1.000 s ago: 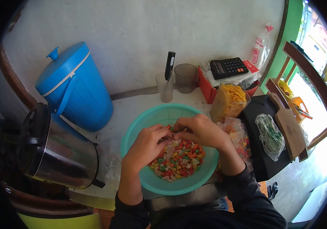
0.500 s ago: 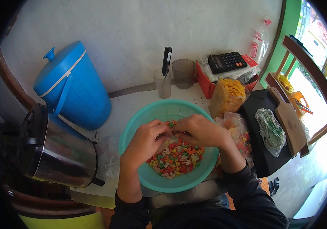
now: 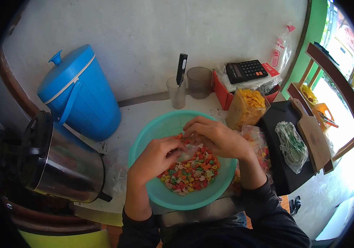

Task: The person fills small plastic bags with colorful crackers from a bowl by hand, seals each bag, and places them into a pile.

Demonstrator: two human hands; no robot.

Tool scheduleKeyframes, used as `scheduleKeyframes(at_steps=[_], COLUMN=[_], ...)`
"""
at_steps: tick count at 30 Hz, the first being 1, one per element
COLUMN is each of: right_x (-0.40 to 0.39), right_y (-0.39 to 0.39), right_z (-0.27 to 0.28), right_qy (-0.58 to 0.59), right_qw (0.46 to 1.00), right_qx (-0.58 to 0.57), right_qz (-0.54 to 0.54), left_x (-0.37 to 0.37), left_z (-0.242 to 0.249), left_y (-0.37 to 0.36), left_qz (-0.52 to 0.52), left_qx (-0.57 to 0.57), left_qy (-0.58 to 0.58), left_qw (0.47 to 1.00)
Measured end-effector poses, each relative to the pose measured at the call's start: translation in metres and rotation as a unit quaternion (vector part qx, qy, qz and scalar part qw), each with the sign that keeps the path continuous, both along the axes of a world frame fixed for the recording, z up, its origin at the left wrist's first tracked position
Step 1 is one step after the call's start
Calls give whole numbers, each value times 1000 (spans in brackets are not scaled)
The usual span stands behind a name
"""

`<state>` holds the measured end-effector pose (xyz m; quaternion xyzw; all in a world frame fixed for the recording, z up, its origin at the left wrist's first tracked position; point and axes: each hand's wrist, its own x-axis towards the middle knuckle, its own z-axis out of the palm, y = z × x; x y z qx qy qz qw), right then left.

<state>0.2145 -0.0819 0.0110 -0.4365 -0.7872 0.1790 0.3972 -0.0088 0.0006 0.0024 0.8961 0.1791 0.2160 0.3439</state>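
Observation:
Over a mint-green plastic basin [image 3: 223, 182], both of my hands meet around a small clear plastic bag [image 3: 188, 152]. My left hand [image 3: 157, 156] is closed, its fingertips and thumb on the bag's left side. From the right, my right hand [image 3: 219, 138] is closed too, with bent fingers pinching at the bag's upper edge. A few orange and red bits show between the fingertips. Below lies a heap of small colourful snack pieces [image 3: 189, 174] in red, orange, yellow, green and white; the hands hide its far part.
Left of the basin stand a blue cooler jug [image 3: 84, 97] and a steel pot [image 3: 71, 161]. Behind it are two plastic cups, one holding a black-handled tool [image 3: 181, 68]. At right are a container of yellow chips [image 3: 247, 107], filled bags [image 3: 253, 140], a calculator [image 3: 246, 71] and a wooden board [image 3: 313, 136].
My right hand has risen slightly towards the far rim, its knuckles lifted. My left hand has shifted a little left and down, so more of the clear bag shows between them.

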Motion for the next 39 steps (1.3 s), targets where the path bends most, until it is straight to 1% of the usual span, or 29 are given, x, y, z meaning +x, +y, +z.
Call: scheduleKeyframes(at_steps=[2, 5, 8, 11, 14, 17, 20, 23, 26, 29, 32, 35, 38, 39], right_x=[3, 6, 9, 4, 2, 2, -1, -1, -1, -3, -5, -4, -5, -6], right_y=[-2, -6, -3, 0, 1, 0, 1, 4, 5, 5, 2, 3, 5, 7], right_z=[5, 11, 7, 3, 0, 2, 1, -6, -7, -6, -1, -8, -15, -17], right_qy=[-10, 59, 13, 38, 29, -18, -58, -49, -54, -57, -58, -93, -76, -80], right_qw=[1000, 995, 998, 998, 998, 998, 996, 996, 996, 995, 994, 995, 996, 996], right_qx=[10, -76, -26, 50, 50, -6, 17, 61, 52, 0, -59, 0, 38, 44], right_qz=[-22, -36, -57, -27, -32, -56, -61, -45, -53, -83, -72, -30, -20, -20], left_x=[-1, 2, 1, 2, 3, 3, 4, 6, 6, 6, 6, 6, 4, 4], left_z=[2, 4, -1, 6, 2, 4, 6, 6, 4, 7, 4, 2, 2, 1], left_y=[-2, -3, 1, -4, -4, -4, -5, -5, -5, -7, -5, -3, -2, -2], left_qz=[-34, 20, 56, 59, 64, 64, 69, 68, 65, 60, 73, 87, 90, 91], left_qx=[-43, -13, -32, -16, -34, -26, -28, -25, -31, -68, -23, -32, -42, -29], left_qy=[-11, 7, 43, 21, -3, -9, -6, -15, -24, -28, -37, -51, -55, -53], left_qw=[998, 1000, 997, 998, 997, 998, 997, 997, 997, 996, 996, 994, 994, 994])
